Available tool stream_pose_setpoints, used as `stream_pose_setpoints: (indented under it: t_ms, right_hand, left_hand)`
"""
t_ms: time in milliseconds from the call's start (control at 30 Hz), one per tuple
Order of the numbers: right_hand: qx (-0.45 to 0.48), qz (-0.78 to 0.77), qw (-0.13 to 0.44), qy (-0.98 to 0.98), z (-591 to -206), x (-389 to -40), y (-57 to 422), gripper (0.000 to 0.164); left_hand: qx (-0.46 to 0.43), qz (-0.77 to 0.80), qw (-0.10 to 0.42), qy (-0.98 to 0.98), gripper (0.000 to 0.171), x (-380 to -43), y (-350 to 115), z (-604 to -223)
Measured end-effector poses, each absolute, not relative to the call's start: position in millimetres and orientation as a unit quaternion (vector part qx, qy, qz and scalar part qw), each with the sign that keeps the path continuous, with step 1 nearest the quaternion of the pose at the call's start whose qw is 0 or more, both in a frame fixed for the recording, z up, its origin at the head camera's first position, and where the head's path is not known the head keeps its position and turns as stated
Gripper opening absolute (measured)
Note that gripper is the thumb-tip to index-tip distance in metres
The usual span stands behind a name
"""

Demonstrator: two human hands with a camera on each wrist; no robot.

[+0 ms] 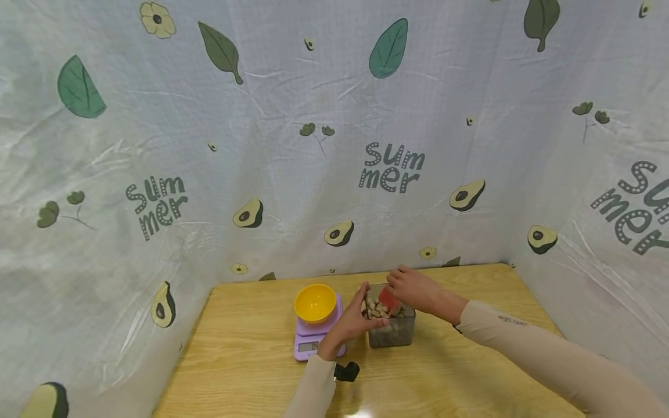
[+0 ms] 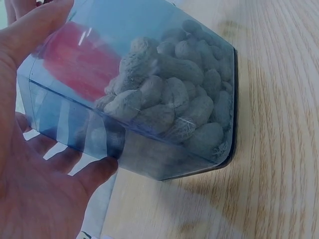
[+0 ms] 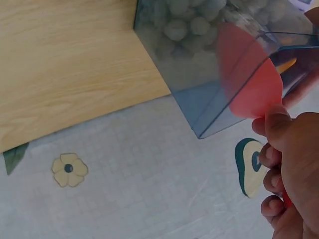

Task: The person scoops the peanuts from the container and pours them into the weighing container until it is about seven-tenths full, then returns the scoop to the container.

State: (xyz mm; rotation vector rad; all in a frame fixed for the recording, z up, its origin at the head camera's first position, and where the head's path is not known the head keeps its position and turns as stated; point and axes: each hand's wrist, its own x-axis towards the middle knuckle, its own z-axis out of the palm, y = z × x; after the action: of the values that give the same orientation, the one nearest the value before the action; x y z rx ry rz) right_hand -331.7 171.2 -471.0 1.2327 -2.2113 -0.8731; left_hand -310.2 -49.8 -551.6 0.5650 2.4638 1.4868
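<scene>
While our right hand (image 1: 414, 289) clamps its fingers on the red scoop (image 1: 388, 300), its long axis slants down-left from them (head view) | scoop's end inside see-through container (image 1: 392, 338), toward the peanuts (image 1: 376, 309) | our left hand (image 1: 354, 320) grips container's left side | right hand nearer scoop

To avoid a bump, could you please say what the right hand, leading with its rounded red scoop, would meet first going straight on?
Probably the tan, shell-covered peanuts inside the transparent, rectangular box; the scoop may be touching them, though depth is unclear.
</scene>
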Motion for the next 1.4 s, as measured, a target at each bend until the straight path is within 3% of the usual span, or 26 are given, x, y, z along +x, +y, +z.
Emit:
stream_pose_setpoints:
  t_ms: [300,600,1167,1400]
  right_hand:
    - [0.439,-0.324,0.177,-0.819,-470,-328,165,0.028]
    - [0.443,-0.209,0.180,-0.853,-486,-326,176,0.016]
    - [0.459,-0.093,0.188,-0.863,-505,-329,177,0.008]
    - [0.421,-0.034,0.201,-0.884,-505,-328,176,0.010]
  left_hand:
    - [0.192,0.499,0.098,0.839,0.111,-309,-51,-551]
    - [0.201,0.496,0.092,0.840,0.112,-309,-52,-552]
    - [0.194,0.515,0.106,0.829,0.109,-306,-52,-553]
    - [0.184,0.511,0.107,0.833,0.110,-309,-52,-554]
